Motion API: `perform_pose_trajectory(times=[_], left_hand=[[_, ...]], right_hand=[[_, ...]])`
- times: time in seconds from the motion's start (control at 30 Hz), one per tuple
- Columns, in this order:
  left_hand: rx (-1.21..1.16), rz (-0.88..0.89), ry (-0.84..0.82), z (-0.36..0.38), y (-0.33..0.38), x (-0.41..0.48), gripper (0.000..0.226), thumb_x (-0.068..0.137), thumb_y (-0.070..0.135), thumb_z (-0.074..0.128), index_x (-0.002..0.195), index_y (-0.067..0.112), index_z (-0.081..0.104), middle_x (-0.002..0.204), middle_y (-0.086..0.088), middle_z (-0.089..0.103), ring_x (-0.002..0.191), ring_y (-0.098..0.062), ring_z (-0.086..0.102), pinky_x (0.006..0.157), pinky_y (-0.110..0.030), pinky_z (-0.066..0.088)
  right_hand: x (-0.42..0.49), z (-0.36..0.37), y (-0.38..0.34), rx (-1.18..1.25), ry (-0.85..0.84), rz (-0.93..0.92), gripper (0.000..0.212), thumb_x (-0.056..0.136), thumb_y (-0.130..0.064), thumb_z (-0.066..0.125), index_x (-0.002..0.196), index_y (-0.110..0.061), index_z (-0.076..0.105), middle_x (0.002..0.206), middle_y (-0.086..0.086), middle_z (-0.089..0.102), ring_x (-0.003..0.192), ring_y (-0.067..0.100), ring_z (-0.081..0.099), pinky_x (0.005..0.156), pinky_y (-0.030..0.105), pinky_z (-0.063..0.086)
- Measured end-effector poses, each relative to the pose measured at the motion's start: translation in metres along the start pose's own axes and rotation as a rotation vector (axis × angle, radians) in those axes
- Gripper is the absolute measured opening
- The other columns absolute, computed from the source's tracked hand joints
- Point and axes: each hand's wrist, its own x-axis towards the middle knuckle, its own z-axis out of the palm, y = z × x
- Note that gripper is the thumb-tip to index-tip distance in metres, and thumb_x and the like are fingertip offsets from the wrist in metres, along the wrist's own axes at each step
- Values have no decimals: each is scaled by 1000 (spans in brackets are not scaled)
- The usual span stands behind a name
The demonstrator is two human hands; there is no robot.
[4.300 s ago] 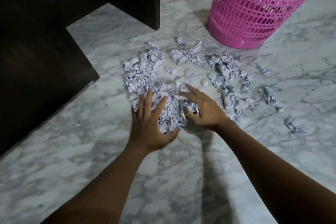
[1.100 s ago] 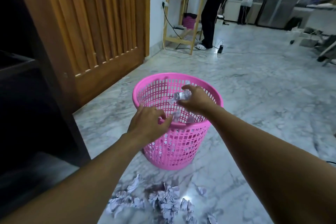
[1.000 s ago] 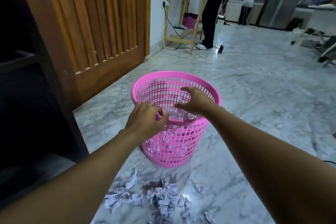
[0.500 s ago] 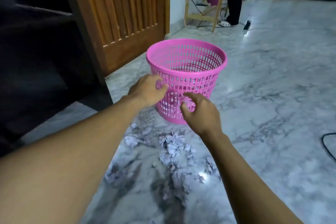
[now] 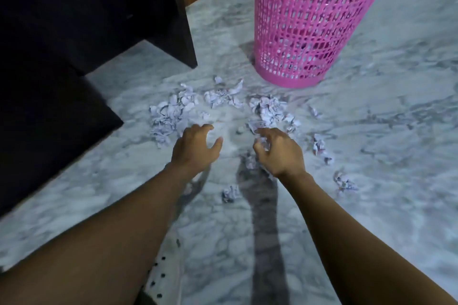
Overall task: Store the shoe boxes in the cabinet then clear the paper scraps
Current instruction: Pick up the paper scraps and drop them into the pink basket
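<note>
Both hands have come down from the basket rim, where they were a second ago, to the scrap pile on the floor, and the view now looks steeply downward. Left hand [image 5: 195, 147] is at frame centre, palm down, fingers curled and spread with a clear gap between thumb and fingertips; it holds nothing and hovers just beside the left cluster of scraps. Right hand [image 5: 278, 152] is just right of centre, likewise palm down with fingers curled and apart; pieces of paper show beneath and between its fingers, but whether it touches them cannot be determined because of motion blur.

Paper scraps [image 5: 173, 116] lie scattered on the marble floor [image 5: 384, 156] across the middle of the frame. Distribution:
- a dense cluster left of centre, above the left hand;
- a second cluster [image 5: 269, 111] above the right hand;
- single crumpled pieces to the right and lower right, plus one piece [image 5: 229, 193] between the two forearms.

Pink basket [image 5: 304, 32] stands upright at the upper right of the frame, near the far edge of the pile. Pale shapes show dimly through its mesh near the base; what they are cannot be determined. Dark cabinet [image 5: 74, 32] fills the upper left and left edge; its interior is too dark to resolve. No shoe boxes are discernible. Arm shadows run down the floor at lower centre.
</note>
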Motion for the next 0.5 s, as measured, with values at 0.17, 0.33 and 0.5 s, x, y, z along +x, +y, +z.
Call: perform_pose_trajectory(times=[0.17,0.33,0.5], left_hand=[[181,-158,15,44,-28,-51,62,89,60,46,137,21,46,135,-12,44,126,-32,37,101,-43,39],[206,-257,-94,63,-47,-84,53,98,47,39,143,20,35,136,-15,37,117,-35,47,90,-44,46],[210,-192,-176,63,-57,-82,52,94,3,36,144,16,31,131,-14,39,111,-33,48,84,-45,48]], right_hand=[[-7,9,9,-27,-17,-7,36,95,-31,54,130,-26,61,126,6,64,112,30,59,86,37,47],[-13,18,15,-18,62,-41,32,93,-35,57,122,-24,67,112,5,68,101,31,63,79,36,49],[-42,46,5,-50,-60,-282,52,82,-62,54,117,-27,68,100,0,67,91,24,67,72,34,54]])
